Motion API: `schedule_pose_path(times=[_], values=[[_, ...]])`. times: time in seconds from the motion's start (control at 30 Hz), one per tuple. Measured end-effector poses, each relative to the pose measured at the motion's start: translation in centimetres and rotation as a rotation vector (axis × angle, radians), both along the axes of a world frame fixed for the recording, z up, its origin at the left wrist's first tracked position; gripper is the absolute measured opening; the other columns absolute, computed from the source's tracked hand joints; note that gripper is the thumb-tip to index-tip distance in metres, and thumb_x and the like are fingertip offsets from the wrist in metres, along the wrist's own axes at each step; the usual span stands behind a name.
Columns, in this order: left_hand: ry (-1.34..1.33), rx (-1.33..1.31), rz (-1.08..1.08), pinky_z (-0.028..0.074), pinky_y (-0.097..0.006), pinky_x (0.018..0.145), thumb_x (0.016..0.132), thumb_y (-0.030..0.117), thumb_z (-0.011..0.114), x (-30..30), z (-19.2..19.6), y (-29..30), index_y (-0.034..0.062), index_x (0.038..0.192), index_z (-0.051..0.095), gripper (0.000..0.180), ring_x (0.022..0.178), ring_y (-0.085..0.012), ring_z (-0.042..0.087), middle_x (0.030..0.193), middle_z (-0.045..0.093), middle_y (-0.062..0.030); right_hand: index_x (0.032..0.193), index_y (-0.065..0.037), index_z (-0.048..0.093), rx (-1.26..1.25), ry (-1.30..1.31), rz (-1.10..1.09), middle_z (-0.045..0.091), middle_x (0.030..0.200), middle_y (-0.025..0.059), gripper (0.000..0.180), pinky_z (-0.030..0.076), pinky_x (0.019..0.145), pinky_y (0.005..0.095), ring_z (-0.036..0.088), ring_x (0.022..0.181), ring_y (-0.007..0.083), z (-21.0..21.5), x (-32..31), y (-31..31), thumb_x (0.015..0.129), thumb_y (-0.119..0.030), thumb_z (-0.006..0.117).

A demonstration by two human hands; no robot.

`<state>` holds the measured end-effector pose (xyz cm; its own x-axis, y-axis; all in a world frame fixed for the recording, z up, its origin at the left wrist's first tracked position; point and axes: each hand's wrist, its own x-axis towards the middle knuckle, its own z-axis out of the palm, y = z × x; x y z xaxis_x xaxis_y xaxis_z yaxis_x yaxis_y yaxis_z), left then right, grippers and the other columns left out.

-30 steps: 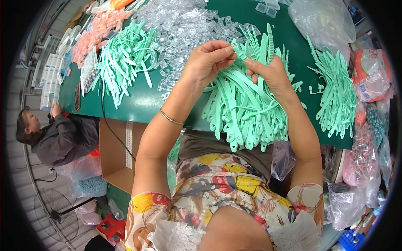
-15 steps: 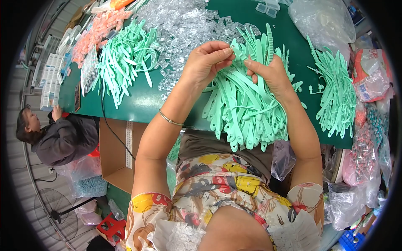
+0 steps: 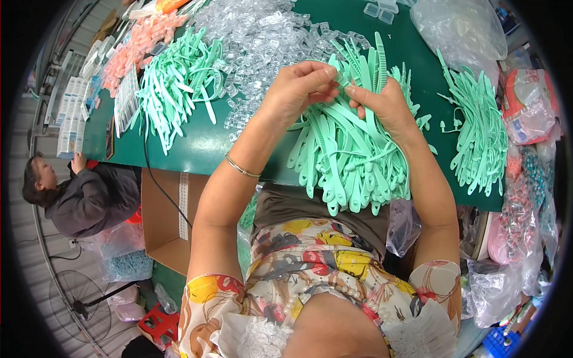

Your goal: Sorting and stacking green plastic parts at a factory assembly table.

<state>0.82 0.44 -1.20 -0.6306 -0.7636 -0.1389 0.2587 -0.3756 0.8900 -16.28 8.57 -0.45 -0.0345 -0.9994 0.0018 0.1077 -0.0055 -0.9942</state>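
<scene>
Just above the centre of the frame, the left hand (image 3: 305,88) has thumb and forefinger pinched at a mint-green strap (image 3: 341,78), while the right hand (image 3: 385,106) grips that strap between thumb and curled fingers. A thick heap of mint straps (image 3: 352,161) crowds beneath both hands and spills over the near edge of the desk (image 3: 194,150). Clear plastic pieces (image 3: 256,45) spread across the top, with another mint bundle (image 3: 182,80) at upper left and a third bunch (image 3: 477,134) at right, below a clear bag (image 3: 458,33).
</scene>
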Motion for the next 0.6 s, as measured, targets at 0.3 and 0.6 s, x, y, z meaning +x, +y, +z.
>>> schedule_pose_path(times=[0.3,0.6], values=[[-0.781,-1.092,0.161,0.042,-0.024,0.053,0.083,0.018,0.061,-1.3,1.9,0.5,-0.0027,0.079,0.062,0.021,0.058,-0.0091,0.053,0.062,0.057,-0.0030,0.091,0.001,0.061,-0.038,0.025,-0.057,0.060,0.075,0.0040,0.020,0.043,0.050,0.0215,0.055,0.057,0.0090,-1.0,0.3,-0.3,0.075,-0.008,0.068],[-0.626,-0.821,0.025,0.034,-0.025,0.048,0.084,0.024,0.061,-2.0,2.2,0.8,-0.0023,0.074,0.062,0.029,0.054,-0.0065,0.042,0.058,0.052,-0.0011,0.093,0.000,0.062,-0.110,0.028,-0.089,0.062,0.076,0.0034,0.023,0.044,0.049,0.0217,0.054,0.056,0.0085,-1.3,0.2,-0.3,0.073,-0.007,0.071]])
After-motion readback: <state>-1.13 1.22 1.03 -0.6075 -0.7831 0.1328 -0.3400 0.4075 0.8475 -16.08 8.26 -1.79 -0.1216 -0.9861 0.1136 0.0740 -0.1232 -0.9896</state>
